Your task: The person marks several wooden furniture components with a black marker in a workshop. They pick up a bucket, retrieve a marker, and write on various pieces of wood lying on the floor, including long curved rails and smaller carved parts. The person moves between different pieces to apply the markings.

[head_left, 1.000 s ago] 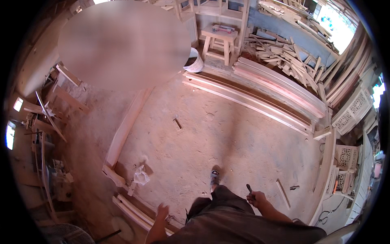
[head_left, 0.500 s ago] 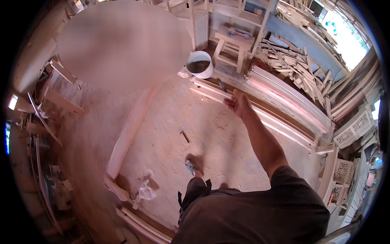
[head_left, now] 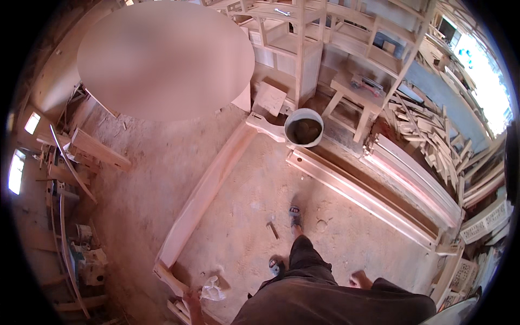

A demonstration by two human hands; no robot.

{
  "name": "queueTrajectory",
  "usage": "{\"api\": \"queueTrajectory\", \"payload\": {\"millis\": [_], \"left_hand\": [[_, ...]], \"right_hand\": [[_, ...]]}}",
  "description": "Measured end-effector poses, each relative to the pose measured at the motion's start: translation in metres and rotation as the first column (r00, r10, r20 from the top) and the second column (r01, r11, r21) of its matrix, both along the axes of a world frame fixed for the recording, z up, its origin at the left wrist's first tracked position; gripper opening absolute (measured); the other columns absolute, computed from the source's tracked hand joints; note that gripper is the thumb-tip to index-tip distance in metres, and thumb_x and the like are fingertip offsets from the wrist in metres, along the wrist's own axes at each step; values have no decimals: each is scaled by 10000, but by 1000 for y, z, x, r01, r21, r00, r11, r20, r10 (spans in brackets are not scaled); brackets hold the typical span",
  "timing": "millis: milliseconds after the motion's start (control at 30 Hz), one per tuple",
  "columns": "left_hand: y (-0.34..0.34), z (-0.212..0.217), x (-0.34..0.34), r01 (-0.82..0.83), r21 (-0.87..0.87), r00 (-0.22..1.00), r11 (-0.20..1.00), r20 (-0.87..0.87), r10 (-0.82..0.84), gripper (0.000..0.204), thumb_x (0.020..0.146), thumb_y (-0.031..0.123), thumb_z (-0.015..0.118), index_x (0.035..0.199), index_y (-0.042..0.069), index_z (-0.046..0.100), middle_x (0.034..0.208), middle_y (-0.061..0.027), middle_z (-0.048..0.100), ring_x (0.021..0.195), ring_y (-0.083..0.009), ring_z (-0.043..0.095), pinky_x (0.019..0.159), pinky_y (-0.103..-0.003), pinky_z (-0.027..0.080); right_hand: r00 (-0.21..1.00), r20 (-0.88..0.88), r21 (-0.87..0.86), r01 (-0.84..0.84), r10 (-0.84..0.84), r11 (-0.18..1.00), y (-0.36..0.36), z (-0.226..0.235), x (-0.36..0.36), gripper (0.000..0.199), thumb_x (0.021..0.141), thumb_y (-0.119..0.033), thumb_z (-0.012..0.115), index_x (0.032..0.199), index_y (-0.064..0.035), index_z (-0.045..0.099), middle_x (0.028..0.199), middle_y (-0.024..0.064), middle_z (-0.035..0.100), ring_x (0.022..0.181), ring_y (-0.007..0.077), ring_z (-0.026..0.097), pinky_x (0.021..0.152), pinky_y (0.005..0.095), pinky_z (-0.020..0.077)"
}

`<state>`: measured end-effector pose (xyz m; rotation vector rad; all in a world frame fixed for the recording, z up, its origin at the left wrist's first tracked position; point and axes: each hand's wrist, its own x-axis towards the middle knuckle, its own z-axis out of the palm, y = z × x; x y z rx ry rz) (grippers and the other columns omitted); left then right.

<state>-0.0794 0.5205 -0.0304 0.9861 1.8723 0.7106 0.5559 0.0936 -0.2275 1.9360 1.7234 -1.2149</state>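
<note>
I stand on a sandy workshop floor, with my sandalled feet (head_left: 295, 214) below me. My left hand (head_left: 192, 304) hangs low at the lower left, holding nothing. It is next to a crumpled white plastic bag (head_left: 212, 290) and the near end of a long wooden plank (head_left: 206, 187). My right hand (head_left: 360, 280) hangs by my right hip with its fingers curled; whether it holds anything is unclear. A small hammer (head_left: 272, 229) lies on the floor just ahead of my feet.
A white bucket (head_left: 304, 128) with dark contents stands beyond the plank. Long moulded wooden beams (head_left: 363, 197) lie to the right. Behind are a wooden stool (head_left: 355, 98), unfinished shelving (head_left: 303, 49) and a scrap wood heap (head_left: 433, 135). Tools and timber crowd the left wall (head_left: 70, 179).
My right arm, stretched forward toward the beams half a second ago, has dropped to my hip. I have stepped forward, and the bucket and shelving are closer.
</note>
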Motion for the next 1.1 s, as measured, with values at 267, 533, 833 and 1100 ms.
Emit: {"api": "queueTrajectory", "payload": {"millis": [267, 533, 833, 1100], "left_hand": [[-44, -69, 130, 497, -268, 802, 825, -221, -555, 180, 868, 111, 534, 915, -38, 623, 905, -215, 653, 970, -370, 613, 806, -450, 519], [69, 45, 248, 167, -124, 971, 978, -149, -185, 425, 882, 129, 609, 1259, -51, 533, 1054, -218, 673, 952, -316, 664, 838, -394, 516], [-68, -62, 184, 142, -471, 847, 870, -397, -354, 225, 842, 175, 551, 898, 6, 688, 1186, -235, 631, 953, -362, 664, 869, -416, 528], [-35, -112, 148, -357, -615, 925, 703, -337, 175, 549, 783, 226, 612, 1282, 2, 572, 1169, -267, 631, 1103, -352, 623, 949, -404, 496]], "right_hand": [[979, 124, -303, -120, 164, 945, 124, 19, 215, 103, 464, -196, 710, 542, -243, 663, 590, 35, 636, 557, 249, 629, 509, 398, 471], [9, -707, -107, 987, -707, 120, 578, 141, 312, 199, 882, -137, 581, 1044, -26, 615, 839, 111, 661, 669, 193, 640, 552, 290, 504], [711, -624, 30, 435, -324, 900, 685, 105, 231, 172, 958, -192, 530, 981, -38, 601, 786, 60, 647, 654, 141, 617, 543, 271, 489], [986, -145, -111, -103, 86, 988, 748, 101, 115, 202, 932, -165, 526, 1041, -16, 608, 803, 109, 661, 655, 186, 635, 561, 320, 507]]}}
